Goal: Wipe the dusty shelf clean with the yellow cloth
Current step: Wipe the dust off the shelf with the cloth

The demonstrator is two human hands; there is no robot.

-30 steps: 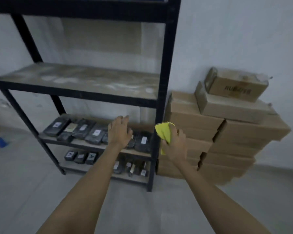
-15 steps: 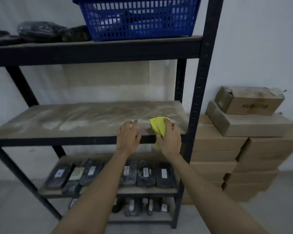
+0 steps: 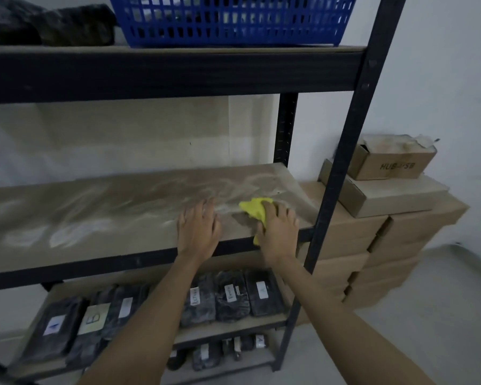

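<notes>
Wiping begun: yellow cloth [image 3: 254,209] is grasped under the right hand [image 3: 278,232] at the dusty shelf's [image 3: 95,218] near right end; left hand [image 3: 199,229] lies flat, grip released. Overlapping leftward strokes are advised.

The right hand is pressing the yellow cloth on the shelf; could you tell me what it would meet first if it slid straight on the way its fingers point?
Only dusty shelf board lies ahead of the right hand and yellow cloth, then probably the pale back wall; depth is unclear.
</notes>
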